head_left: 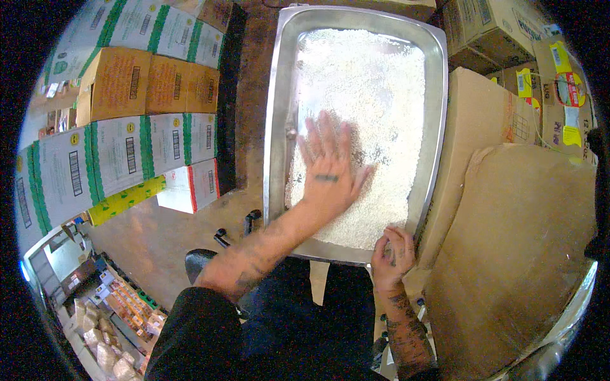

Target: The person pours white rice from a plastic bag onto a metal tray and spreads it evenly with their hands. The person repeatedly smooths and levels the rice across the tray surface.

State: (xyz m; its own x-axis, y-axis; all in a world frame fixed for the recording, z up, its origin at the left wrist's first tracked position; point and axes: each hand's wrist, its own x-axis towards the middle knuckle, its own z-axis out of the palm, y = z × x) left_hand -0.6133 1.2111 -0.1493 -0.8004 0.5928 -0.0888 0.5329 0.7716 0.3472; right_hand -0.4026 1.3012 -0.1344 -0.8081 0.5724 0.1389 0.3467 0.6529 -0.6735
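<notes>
A long steel tray (433,101) with rounded corners holds a thin, uneven layer of small white grains (368,82), with bare metal showing through in patches. My left hand (327,165) lies slightly blurred on the grains left of the middle, palm down and fingers spread apart. My right hand (393,254) is at the tray's near right corner, its thumb and fingers curled together in a pinch; whatever is between them is too small to make out.
Stacked white-and-green and brown boxes (124,146) line the left. Large cardboard boxes (470,108) and a big sheet of cardboard (508,247) flank the tray on the right. Wrapped packages (101,343) lie at lower left. Brown floor (159,254) shows below the tray.
</notes>
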